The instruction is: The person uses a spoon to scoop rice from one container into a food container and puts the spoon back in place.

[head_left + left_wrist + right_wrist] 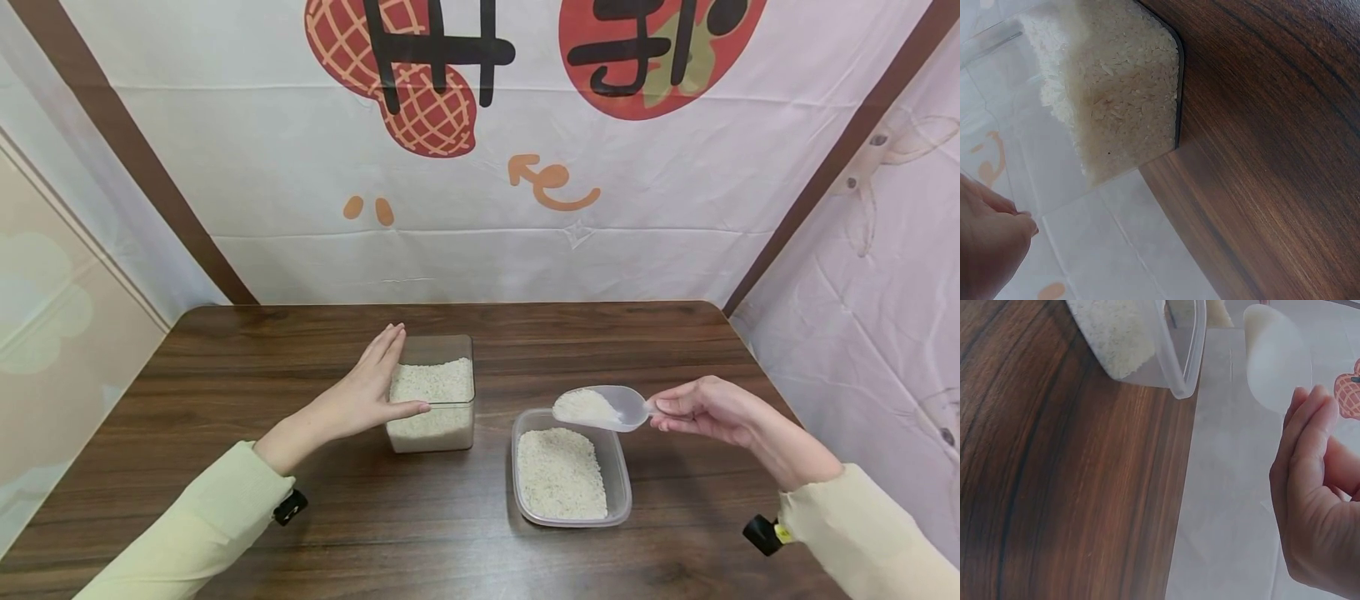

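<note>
My right hand [708,408] grips the handle of a clear plastic scoop [633,408] with white rice [585,406] in its bowl. The scoop is above the far rim of a low translucent tub [619,492], which holds more rice [562,475]. My left hand [360,396] is at the left side of a taller clear square container [435,346], its fingers extended along the wall and its thumb across the near upper edge. Rice [1116,94] fills the lower part of that container, its surface sloping. In the right wrist view the scoop [1275,359] extends beyond my fingertips.
Both containers stand on a dark wood-grain table [315,508], the square one left of the tub. A white printed curtain [465,258] hangs behind the table's far edge, and another sheet [862,275] hangs along the right side.
</note>
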### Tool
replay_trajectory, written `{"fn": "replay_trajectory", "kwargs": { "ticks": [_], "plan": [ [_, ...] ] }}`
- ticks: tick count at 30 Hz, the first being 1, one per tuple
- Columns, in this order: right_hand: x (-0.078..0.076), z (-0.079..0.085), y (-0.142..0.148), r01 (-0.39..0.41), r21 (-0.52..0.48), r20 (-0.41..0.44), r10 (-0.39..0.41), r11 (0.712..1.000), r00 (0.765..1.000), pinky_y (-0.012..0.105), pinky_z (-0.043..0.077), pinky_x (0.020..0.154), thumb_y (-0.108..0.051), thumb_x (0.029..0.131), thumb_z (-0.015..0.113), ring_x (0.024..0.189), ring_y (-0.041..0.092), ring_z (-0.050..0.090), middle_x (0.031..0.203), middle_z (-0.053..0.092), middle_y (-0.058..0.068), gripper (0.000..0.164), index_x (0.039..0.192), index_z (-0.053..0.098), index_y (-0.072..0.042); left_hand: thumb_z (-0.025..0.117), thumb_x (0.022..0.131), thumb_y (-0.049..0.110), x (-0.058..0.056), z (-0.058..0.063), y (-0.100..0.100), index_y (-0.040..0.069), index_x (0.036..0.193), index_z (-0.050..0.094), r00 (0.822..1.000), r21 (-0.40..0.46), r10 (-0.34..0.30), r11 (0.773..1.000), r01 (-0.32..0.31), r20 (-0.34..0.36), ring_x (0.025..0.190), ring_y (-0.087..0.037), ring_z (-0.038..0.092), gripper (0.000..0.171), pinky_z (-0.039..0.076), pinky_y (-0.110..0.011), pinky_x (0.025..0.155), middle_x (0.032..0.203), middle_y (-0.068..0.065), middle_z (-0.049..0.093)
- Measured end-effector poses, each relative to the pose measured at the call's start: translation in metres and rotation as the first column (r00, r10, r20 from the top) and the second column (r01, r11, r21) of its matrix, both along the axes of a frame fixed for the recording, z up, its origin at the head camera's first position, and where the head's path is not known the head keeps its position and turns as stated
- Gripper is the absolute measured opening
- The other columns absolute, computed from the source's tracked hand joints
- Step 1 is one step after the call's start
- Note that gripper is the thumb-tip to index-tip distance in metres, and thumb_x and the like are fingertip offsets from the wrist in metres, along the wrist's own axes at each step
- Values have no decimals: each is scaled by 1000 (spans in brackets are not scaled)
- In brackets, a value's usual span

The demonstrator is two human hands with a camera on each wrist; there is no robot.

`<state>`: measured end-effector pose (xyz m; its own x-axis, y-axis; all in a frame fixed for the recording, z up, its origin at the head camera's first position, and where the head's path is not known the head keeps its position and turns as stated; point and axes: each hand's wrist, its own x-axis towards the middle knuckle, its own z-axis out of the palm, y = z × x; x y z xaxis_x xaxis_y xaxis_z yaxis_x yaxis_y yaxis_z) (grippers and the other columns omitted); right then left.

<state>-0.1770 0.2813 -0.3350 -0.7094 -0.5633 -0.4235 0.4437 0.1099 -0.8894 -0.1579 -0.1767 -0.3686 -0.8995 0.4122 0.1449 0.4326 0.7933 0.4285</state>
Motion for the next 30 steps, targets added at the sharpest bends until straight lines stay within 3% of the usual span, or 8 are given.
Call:
{"fn": "replay_trajectory", "kwargs": {
  "ticks": [30],
  "plan": [
    [10,-5,19,-61,150,-63,71,987,996,23,52,70,2,87,54,76,16,67,84,68,13,20,102,63,12,64,76,55,1,0,0,-8,142,5,1000,1,-2,1000,2,6,138,-28,-3,109,14,-50,108,151,-17,1]
  ]
}}
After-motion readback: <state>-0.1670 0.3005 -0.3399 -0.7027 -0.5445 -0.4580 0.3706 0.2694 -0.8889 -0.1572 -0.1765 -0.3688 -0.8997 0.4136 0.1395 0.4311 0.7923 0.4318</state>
